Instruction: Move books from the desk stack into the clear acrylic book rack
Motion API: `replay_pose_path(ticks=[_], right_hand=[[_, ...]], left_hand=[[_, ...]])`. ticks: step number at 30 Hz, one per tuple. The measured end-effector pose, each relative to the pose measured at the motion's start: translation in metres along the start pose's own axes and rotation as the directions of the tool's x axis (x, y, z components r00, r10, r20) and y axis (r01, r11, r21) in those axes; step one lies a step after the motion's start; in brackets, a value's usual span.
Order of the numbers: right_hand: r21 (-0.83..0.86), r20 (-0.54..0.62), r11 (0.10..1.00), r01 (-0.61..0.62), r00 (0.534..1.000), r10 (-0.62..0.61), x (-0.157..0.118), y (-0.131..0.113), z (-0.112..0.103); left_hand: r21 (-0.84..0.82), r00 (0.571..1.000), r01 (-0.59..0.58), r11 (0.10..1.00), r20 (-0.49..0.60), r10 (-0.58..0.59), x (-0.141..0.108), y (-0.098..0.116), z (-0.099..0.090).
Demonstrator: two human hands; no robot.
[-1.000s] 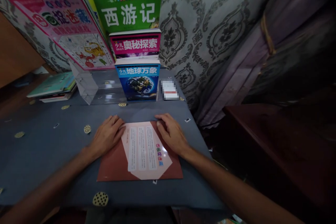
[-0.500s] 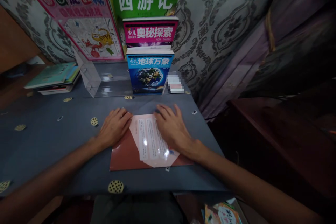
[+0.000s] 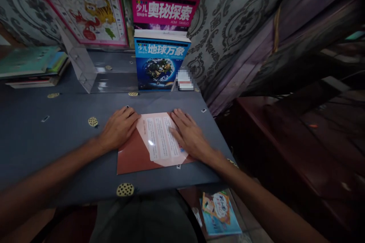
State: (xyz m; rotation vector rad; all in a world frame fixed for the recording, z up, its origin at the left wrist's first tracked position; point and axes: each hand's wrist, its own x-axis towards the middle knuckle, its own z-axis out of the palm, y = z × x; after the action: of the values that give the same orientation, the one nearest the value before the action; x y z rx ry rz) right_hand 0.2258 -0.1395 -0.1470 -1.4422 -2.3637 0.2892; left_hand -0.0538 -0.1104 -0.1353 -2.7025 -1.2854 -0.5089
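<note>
A thin reddish-brown book (image 3: 134,161) lies closed on the table, a pink panel of small text on its cover. My left hand (image 3: 119,127) rests on the book's upper left edge, its fingers lightly bent and pointing to the far corner. On the right side of the cover lies my right hand (image 3: 189,133), palm down, fingers stretched out along the edge and thumb apart over the text. Both hands touch the book without wrapping round it.
Behind the book, a blue book with a globe (image 3: 159,64) and a magenta book (image 3: 164,11) stand in a clear acrylic rack (image 3: 82,68). A stack of books (image 3: 34,64) lies at the left. Below the table edge is a blue-and-orange book (image 3: 219,212).
The view has tilted down and slightly right. My right hand has shifted outward along the book's right side, uncovering more text. My left hand stays at the upper left edge.
</note>
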Motion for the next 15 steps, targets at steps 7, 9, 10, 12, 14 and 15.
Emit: replay_pose_path(ticks=[7,9,10,12,14,15], right_hand=[[-0.003,-0.031,0.998,-0.07,0.997,0.07,-0.002,0.001,0.0],[0.011,-0.028,0.997,-0.079,0.997,0.079,-0.001,0.001,0.0],[0.017,-0.029,0.996,-0.084,0.996,0.085,0.0,0.001,0.0],[0.027,-0.036,0.995,-0.097,0.994,0.098,0.0,0.002,0.001],[0.032,-0.044,0.994,-0.109,0.993,0.11,0.0,0.002,0.002],[0.032,-0.045,0.993,-0.112,0.993,0.113,-0.001,0.002,0.002]], left_hand=[[0.083,0.996,-0.084,0.993,0.019,0.082,-0.013,-0.007,-0.011],[0.094,0.995,-0.103,0.99,0.024,0.102,-0.021,-0.013,-0.015],[0.087,0.994,-0.107,0.99,0.021,0.106,-0.025,-0.017,-0.016],[0.055,0.995,-0.099,0.994,0.005,0.099,-0.033,-0.023,-0.017],[0.02,0.996,-0.087,0.996,-0.01,0.087,-0.038,-0.027,-0.017],[0.008,0.996,-0.084,0.996,-0.016,0.084,-0.039,-0.028,-0.017]])
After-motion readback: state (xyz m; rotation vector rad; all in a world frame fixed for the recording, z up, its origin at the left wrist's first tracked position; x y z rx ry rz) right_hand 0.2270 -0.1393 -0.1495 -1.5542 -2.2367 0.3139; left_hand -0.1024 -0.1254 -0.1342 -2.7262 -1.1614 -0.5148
